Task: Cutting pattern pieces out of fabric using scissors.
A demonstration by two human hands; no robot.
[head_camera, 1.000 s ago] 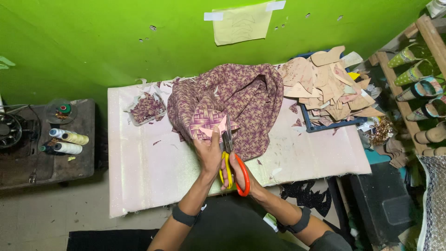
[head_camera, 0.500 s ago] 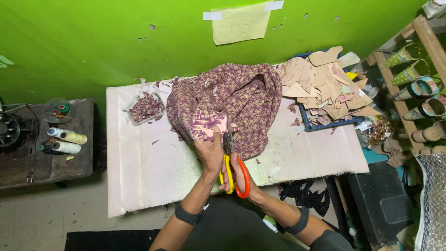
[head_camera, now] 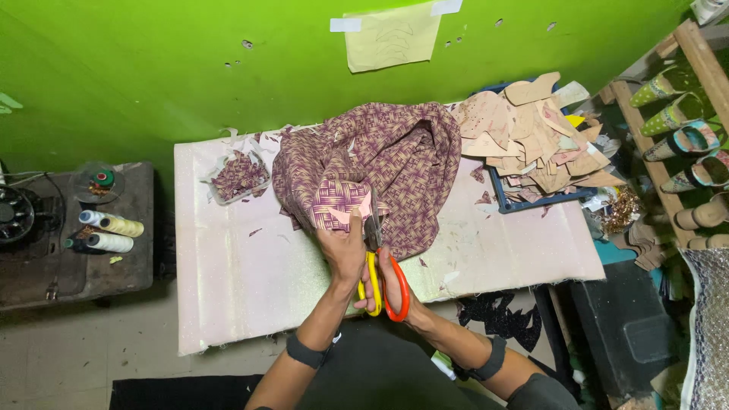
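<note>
Your left hand (head_camera: pixel 343 250) is clamped on the near edge of the purple patterned cloth (head_camera: pixel 380 163), pinching a pink paper pattern piece (head_camera: pixel 357 209) against it. Your right hand (head_camera: pixel 389 282) is closed through the loops of the scissors (head_camera: pixel 382 285), one handle yellow and one orange, with the blades pointing away from you into the cloth just beside your left thumb. The two hands sit close together, almost touching.

The cloth lies bunched in a heap across the middle of the pale worktop (head_camera: pixel 243 281), with its far side towards the green wall (head_camera: pixel 190 76).

As far as progress can be judged, you are partway through cutting. A clear tray of purple scraps (head_camera: pixel 239 176) at the left of the worktop suggests some cutting is already done, and small offcuts are scattered about. Most of the cloth looks whole, so plenty is left. The piece under your left hand is not yet cut free. A pile of tan card shapes (head_camera: pixel 531 140) rests on a blue tray at the right. Thread spools (head_camera: pixel 110 231) lie on the dark side table to the left.
</note>
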